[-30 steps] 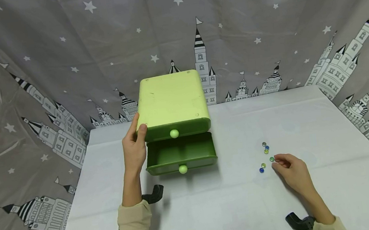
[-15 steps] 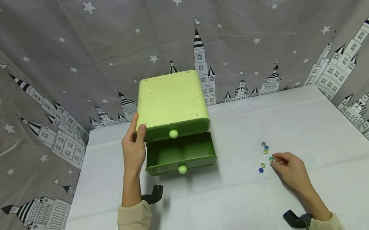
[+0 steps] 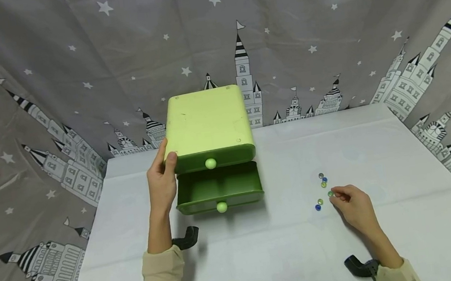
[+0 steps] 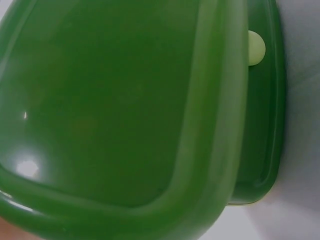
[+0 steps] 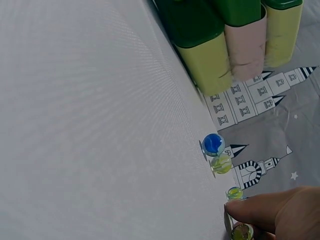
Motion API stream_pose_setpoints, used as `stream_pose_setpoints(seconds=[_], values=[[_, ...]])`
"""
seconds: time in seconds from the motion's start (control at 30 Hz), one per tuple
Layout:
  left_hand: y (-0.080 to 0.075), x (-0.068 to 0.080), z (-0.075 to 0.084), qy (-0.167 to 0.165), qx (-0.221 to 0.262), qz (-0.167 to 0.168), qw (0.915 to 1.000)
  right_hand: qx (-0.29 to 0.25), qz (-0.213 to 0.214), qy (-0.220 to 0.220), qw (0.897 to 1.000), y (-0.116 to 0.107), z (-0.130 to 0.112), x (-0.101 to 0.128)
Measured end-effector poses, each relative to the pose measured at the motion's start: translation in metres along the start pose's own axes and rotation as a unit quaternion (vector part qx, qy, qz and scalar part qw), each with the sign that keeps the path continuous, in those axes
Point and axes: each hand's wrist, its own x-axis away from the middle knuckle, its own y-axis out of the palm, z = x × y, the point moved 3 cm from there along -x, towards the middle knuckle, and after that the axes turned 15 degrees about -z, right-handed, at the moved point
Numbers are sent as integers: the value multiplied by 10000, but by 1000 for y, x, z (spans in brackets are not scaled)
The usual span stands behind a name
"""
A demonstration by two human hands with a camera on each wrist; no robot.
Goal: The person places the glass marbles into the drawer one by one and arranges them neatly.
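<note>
A small drawer box [image 3: 206,121] with a pale green-yellow top and green front stands left of centre; its upper drawer is closed. Pulled out below is the bare lower drawer [image 3: 222,202] with a round knob. My left hand [image 3: 161,185] holds the box's left front corner, thumb at the front edge, other fingers mostly hidden along the side. The box's green side wall [image 4: 100,100] fills most of the left wrist view. To the right, my right hand [image 3: 356,206] pinches a green glass marble [image 3: 330,194] between thumb and forefinger, low at the table.
Several loose marbles lie just left of the right hand, among them a blue marble [image 3: 318,208] and a yellow-green marble [image 3: 324,185]. White cloth covers the table [image 3: 288,254]. A grey castle-print curtain [image 3: 196,32] hangs behind and at both sides.
The head view has shifted very slightly. Both hands, the box and the marbles keep their places relative to each other.
</note>
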Motion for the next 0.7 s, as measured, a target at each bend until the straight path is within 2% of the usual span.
stream_pose_setpoints(seconds=[0.2,0.43,0.7], values=[[0,0,1,39,30,-9,10000,6,-73,98,9999,1,0,-1],[-5,-5,-32,130,74,103,9998,21,-127,109,9999,0,-2,-2],[-4,-6,-31,169,90,105,9998,10,-67,127,9999,-2,-3,0]])
